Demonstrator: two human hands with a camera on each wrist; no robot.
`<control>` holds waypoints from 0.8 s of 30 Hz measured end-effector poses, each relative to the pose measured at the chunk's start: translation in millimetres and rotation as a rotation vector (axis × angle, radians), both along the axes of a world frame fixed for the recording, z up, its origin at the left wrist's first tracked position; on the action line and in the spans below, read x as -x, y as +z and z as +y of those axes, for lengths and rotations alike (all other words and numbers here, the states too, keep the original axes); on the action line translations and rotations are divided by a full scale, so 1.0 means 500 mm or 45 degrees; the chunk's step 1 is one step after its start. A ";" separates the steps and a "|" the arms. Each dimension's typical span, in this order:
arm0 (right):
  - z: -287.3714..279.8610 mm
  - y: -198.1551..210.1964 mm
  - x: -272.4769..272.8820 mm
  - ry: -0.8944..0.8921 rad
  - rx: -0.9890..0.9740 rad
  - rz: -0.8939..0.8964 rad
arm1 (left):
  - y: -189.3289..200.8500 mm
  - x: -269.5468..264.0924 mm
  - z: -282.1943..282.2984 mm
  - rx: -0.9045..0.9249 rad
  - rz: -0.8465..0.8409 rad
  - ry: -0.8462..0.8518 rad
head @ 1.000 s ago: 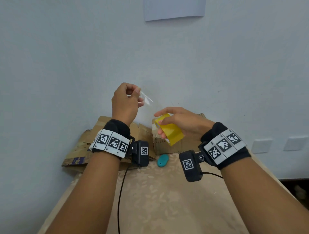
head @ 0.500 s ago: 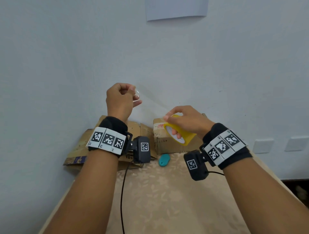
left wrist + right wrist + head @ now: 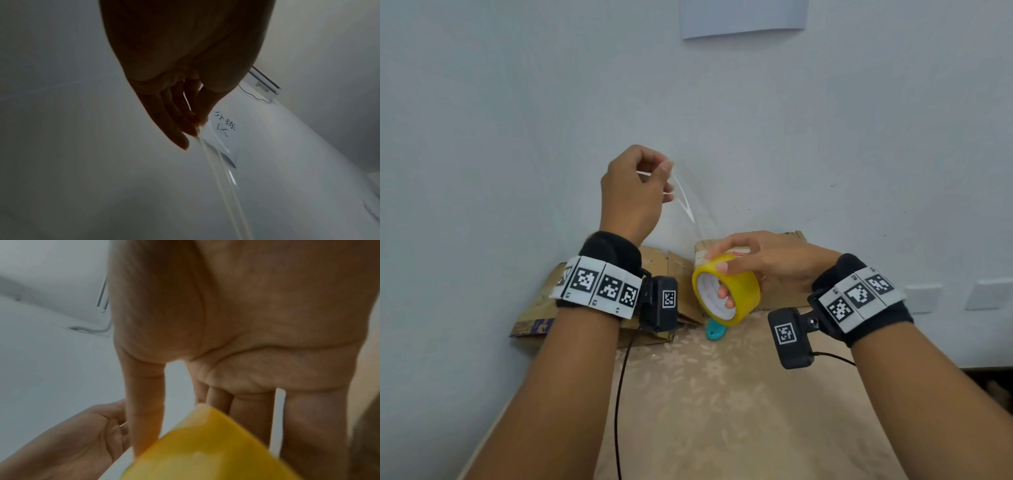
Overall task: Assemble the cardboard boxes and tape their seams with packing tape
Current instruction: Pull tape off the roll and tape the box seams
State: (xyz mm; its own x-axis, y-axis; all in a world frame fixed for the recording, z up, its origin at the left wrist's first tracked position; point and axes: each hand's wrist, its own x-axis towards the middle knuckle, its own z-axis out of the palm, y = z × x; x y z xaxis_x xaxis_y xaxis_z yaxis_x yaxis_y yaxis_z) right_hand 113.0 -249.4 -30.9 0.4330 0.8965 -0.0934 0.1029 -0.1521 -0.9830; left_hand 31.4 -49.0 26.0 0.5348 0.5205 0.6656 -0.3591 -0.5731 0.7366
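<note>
Nearest the viewer, both forearms reach in over the patterned beige table (image 3: 722, 411), each wrist wearing a black band with coded markers and a small camera module. The right hand (image 3: 767, 263), at about 3 o'clock from frame centre, grasps the yellow tape roll (image 3: 726, 291): thumb and forefinger lie over the outer rim, and other fingers curl through the white core. The roll is held above the table edge-on, its core facing 9 o'clock. A teal object (image 3: 715, 331) lies on the table just below the roll, partly hidden. Up toward 11 o'clock from the roll, a clear tape strip (image 3: 688, 209) runs taut to the left hand (image 3: 633, 195), whose clenched fingertips pinch its free end; the left wrist view confirms the pinch. Behind the hands, flattened cardboard (image 3: 541, 305) rests against the wall at 9 o'clock, and a small cardboard box (image 3: 787, 298) stands at the wall behind the right hand. Farthest, at 12 o'clock, a paper sheet (image 3: 743, 17) hangs on the pale wall.
</note>
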 end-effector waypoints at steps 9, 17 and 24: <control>0.030 -0.046 -0.016 -0.087 0.027 0.099 | -0.009 -0.004 -0.006 -0.089 0.031 0.036; 0.051 -0.061 -0.013 -0.220 0.206 -0.085 | -0.025 -0.013 -0.024 -0.099 -0.047 0.059; 0.025 -0.057 -0.028 -0.105 0.193 -0.074 | -0.010 -0.011 -0.029 -0.054 -0.031 -0.049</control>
